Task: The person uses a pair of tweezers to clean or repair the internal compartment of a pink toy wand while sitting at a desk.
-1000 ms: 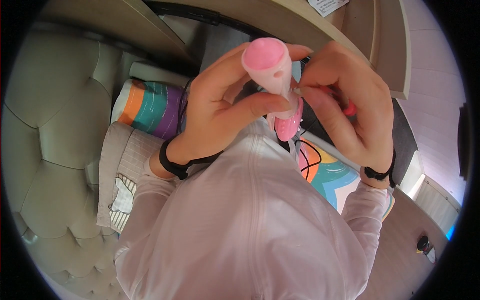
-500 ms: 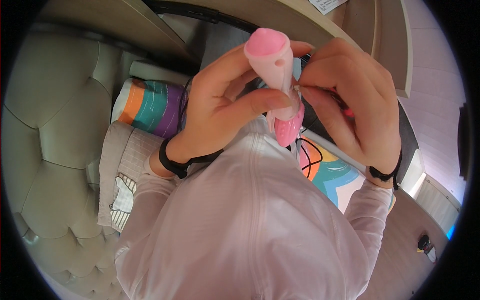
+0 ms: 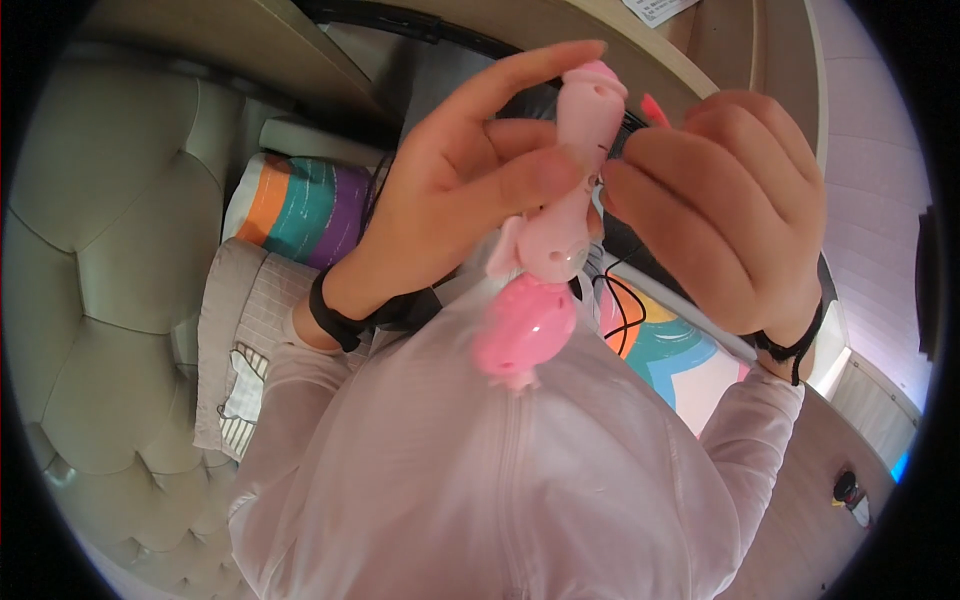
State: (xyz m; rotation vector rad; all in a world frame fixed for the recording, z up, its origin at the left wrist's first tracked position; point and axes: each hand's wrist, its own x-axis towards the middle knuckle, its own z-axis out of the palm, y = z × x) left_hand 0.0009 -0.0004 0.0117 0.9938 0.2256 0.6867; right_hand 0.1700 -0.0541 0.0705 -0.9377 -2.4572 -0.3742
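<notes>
A pale pink plastic toy [image 3: 590, 115] with a long handle is held up before my chest, tilted, its rounded bright pink head [image 3: 525, 325] hanging at the lower end. Small round holes show along the handle. My left hand [image 3: 480, 170] grips it, thumb across the middle and index finger stretched over the top end. Close against the handle's right side, my right hand [image 3: 725, 190] is closed in a pinch. A red-ended object [image 3: 655, 110] pokes out above its fingers; the rest of it is hidden.
A tufted grey-beige upholstered surface [image 3: 130, 270] is on the left, with a striped colourful cushion [image 3: 300, 210] and folded grey fabric [image 3: 240, 310] beside it. Wooden furniture edges [image 3: 660, 50] curve across the top. A black cable [image 3: 622, 310] and a colourful printed surface [image 3: 670, 350] lie under my right arm.
The toy has turned in my left hand: its top end moved up and right, and its bright pink head swung down and left into fuller view. My right hand moved slightly right.
</notes>
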